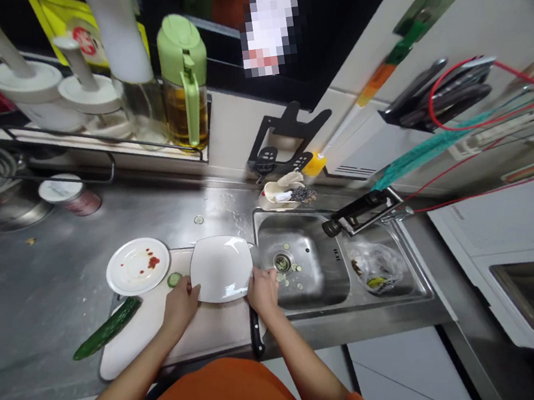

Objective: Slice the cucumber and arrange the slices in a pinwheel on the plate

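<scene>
A white squarish plate (221, 268) is held level between my two hands over the cutting board (191, 333). My left hand (180, 304) grips its left edge, fingers closed on the rim. On the opposite edge, my right hand (263, 290) pinches the rim. Below the right hand the black handle of a knife (256, 332) lies on the board; part of its blade is hidden. A cut cucumber (107, 328) rests across the board's left edge. One cucumber slice (174, 280) sits near my left fingers, beside a round white plate (131, 268) with red sauce spots.
At right is a steel sink (315, 285) with several slices around its drain. A plastic bag (376, 264) lies in the second basin, under a black faucet (348, 215). Behind stand a shelf with an oil bottle (186, 86), a small tub (70, 194) and a pot (0, 209).
</scene>
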A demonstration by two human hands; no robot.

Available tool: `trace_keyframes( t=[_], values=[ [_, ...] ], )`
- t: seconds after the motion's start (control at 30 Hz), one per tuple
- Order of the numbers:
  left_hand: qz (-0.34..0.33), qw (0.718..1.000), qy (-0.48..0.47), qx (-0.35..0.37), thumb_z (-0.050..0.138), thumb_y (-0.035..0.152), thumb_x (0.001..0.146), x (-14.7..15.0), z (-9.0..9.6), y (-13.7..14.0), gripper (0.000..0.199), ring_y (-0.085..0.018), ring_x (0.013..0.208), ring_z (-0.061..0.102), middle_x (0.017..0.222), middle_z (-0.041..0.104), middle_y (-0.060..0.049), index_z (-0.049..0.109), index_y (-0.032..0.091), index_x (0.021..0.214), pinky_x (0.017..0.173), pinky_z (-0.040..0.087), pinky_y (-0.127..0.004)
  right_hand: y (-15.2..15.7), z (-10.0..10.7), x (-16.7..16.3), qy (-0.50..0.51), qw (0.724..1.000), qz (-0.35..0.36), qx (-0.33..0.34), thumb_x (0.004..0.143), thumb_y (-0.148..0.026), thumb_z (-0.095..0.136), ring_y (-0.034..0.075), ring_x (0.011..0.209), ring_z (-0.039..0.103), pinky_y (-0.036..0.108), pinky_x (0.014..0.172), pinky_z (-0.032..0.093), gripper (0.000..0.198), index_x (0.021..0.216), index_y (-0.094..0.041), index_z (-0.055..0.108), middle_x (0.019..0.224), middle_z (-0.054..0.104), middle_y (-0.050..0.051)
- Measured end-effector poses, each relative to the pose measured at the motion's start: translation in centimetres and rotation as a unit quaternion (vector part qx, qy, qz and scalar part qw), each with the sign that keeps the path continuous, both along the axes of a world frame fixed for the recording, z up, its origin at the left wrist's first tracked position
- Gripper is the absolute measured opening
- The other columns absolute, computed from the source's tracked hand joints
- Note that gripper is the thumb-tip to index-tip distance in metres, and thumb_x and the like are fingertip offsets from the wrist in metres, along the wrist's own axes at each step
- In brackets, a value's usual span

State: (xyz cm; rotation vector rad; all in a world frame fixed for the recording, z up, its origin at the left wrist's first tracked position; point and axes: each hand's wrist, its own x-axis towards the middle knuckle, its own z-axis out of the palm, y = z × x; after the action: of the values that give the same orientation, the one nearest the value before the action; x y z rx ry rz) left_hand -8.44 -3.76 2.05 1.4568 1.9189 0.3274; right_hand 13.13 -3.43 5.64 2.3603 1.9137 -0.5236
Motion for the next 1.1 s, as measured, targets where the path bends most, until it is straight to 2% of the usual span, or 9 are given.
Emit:
trace_keyframes(
  t=[0.3,0.47,0.6,0.67,0.77,0.87,1.1],
  values=[
    [0.006,1.0,-0.013,-0.004,0.048,0.033,0.084,-0.1,-0.3,-0.2,0.013,-0.021,0.069,0.063,0.073,0.064,-0.003,0.05,0.022,0.078,0.062,0.04,-0.028,0.1,-0.1,-0.3,-0.019,1.0,0.014,-0.006,0.087,-0.014,0.045,0.03,0.108,0.046,0.035,0.075,0.036,0.023,0.102,-0.016,0.063,0.101,0.063,0.014],
    [0.004,1.0,-0.015,-0.019,0.049,0.033,0.084,-0.1,0.2,-0.1,0.013,-0.021,0.071,0.063,0.075,0.065,-0.004,0.054,0.021,0.083,0.063,0.04,-0.028,0.2,0.3,-0.9,-0.038,0.999,0.019,-0.015,0.088,-0.019,0.049,0.031,0.111,0.044,0.038,0.079,0.036,0.023,0.107,-0.013,0.06,0.105,0.061,0.017],
    [-0.014,0.999,-0.015,-0.025,0.051,0.039,0.085,-0.8,1.1,-0.1,0.022,-0.021,0.074,0.063,0.079,0.067,-0.005,0.059,0.02,0.091,0.066,0.042,-0.028,0.3,0.6,-1.4,-0.054,0.998,0.01,-0.018,0.088,-0.022,0.049,0.031,0.112,0.043,0.039,0.08,0.036,0.024,0.108,-0.012,0.06,0.109,0.06,0.018],
    [-0.02,1.0,0.006,-0.006,0.048,0.041,0.087,-1.6,1.7,-0.2,0.027,-0.021,0.08,0.063,0.084,0.067,-0.006,0.06,0.02,0.098,0.07,0.043,-0.028,0.3,0.7,-1.6,-0.056,0.998,0.002,-0.026,0.088,-0.022,0.049,0.031,0.112,0.042,0.039,0.08,0.036,0.025,0.109,-0.013,0.059,0.11,0.06,0.018],
    [-0.026,0.996,0.086,0.025,0.038,0.038,0.092,-3.1,2.7,-0.1,0.034,-0.022,0.088,0.062,0.101,0.064,-0.009,0.059,0.021,0.113,0.073,0.043,-0.029,0.3,0.9,-1.7,-0.058,0.998,-0.006,-0.038,0.088,-0.022,0.049,0.031,0.113,0.042,0.038,0.081,0.036,0.028,0.112,-0.013,0.059,0.111,0.059,0.018],
    [-0.051,0.984,0.169,-0.003,0.032,0.035,0.094,-4.1,3.2,0.3,0.04,-0.022,0.084,0.061,0.113,0.057,-0.011,0.053,0.025,0.127,0.067,0.041,-0.03,0.2,1.0,-1.8,-0.061,0.997,-0.006,-0.041,0.088,-0.023,0.048,0.032,0.113,0.042,0.038,0.081,0.036,0.029,0.113,-0.013,0.058,0.112,0.059,0.018],
    [-0.135,0.969,0.204,-0.039,0.033,0.028,0.093,-4.3,2.6,1.3,0.043,-0.019,0.077,0.059,0.112,0.05,-0.01,0.049,0.03,0.133,0.062,0.039,-0.028,0.2,0.9,-1.7,-0.059,0.998,-0.002,-0.038,0.088,-0.023,0.048,0.031,0.113,0.042,0.038,0.081,0.037,0.03,0.114,-0.014,0.057,0.112,0.058,0.018]
  ],
)
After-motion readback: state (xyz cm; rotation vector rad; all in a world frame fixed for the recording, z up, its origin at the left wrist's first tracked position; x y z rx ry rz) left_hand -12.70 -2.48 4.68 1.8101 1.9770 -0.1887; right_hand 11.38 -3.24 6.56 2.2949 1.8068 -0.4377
